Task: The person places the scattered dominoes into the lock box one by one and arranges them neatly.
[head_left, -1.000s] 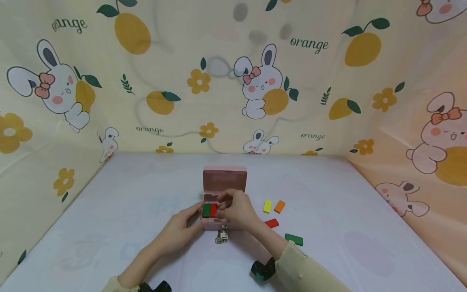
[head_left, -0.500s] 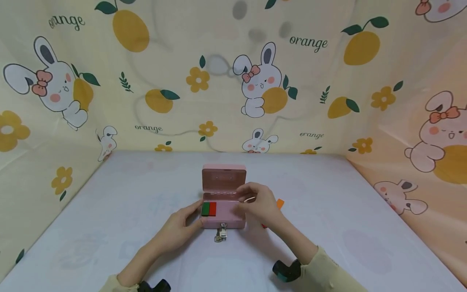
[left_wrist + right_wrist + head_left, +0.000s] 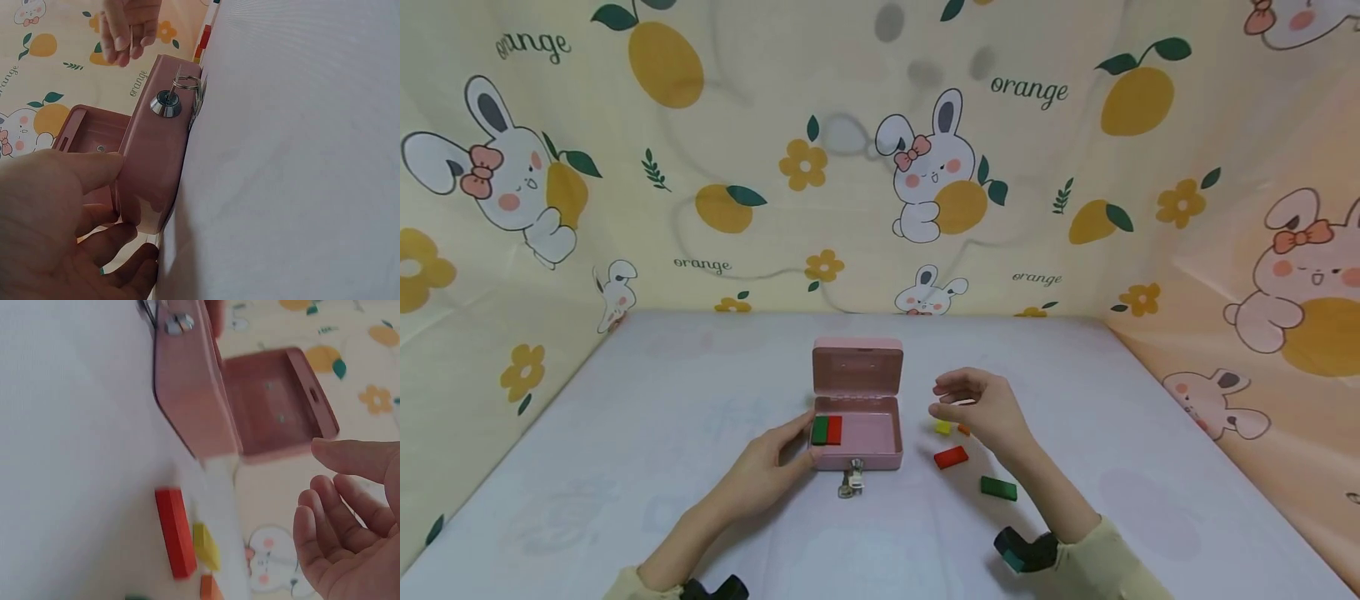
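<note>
A pink metal lockbox [image 3: 880, 461] stands on the table with its lid [image 3: 857, 371] raised. Inside, at its left end, a green block [image 3: 820, 430] and a red block [image 3: 834, 430] lie side by side. My left hand [image 3: 763, 467] holds the box's left end between thumb and fingers, seen close in the left wrist view. My right hand [image 3: 988, 408] is in the air right of the box, fingers loosely bent and holding nothing. Below it lie a yellow block [image 3: 942, 427] and an orange block [image 3: 964, 430], partly hidden by the hand.
Keys [image 3: 850, 482] on a ring hang from the lock at the box's front. Another red block [image 3: 951, 457] and another green block [image 3: 998, 488] lie on the white tabletop [image 3: 700, 375], right of the box. A printed cloth [image 3: 850, 208] rises behind the table.
My right hand has moved out of the box to the right, over the loose blocks, uncovering the box's right part. My left hand has stayed at the box's left end.
</note>
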Demonstrator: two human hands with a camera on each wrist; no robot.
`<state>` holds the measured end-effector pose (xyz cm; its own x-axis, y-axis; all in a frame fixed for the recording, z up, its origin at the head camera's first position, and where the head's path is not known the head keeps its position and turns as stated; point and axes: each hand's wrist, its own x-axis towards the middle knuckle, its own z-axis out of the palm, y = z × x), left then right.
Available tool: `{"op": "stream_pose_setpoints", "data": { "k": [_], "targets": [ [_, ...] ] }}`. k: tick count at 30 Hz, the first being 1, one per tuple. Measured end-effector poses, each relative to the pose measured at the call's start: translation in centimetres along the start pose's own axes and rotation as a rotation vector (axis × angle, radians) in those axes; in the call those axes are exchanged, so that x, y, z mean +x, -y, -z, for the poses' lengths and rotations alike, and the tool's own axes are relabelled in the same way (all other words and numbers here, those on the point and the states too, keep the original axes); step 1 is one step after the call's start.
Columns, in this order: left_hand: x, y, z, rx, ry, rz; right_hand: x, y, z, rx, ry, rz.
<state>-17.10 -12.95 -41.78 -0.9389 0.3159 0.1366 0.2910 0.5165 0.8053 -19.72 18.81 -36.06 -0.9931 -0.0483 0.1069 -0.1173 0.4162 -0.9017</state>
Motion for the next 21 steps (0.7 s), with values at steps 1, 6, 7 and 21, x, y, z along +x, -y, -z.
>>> {"op": "stream_pose_setpoints", "data": {
  "k": [1, 6, 7, 21],
  "targets": [
    [0.0, 0.0, 0.0, 0.000, 0.000, 0.000, 0.0, -0.2, 0.3, -0.001, -0.005, -0.006],
    [0.0, 0.2, 0.0, 0.002, 0.000, -0.006, -0.3, -1.2, 2.0, -0.015, -0.004, -0.026],
    [0.0, 0.2, 0.0, 0.003, -0.001, -0.007, -0.4, -1.4, 2.4, -0.010, 0.009, -0.029],
    [0.0, 0.2, 0.0, -0.006, 0.005, 0.014, -1.0, -6.8, 9.7, -0.081, 0.532, 0.052]
  ]
}}
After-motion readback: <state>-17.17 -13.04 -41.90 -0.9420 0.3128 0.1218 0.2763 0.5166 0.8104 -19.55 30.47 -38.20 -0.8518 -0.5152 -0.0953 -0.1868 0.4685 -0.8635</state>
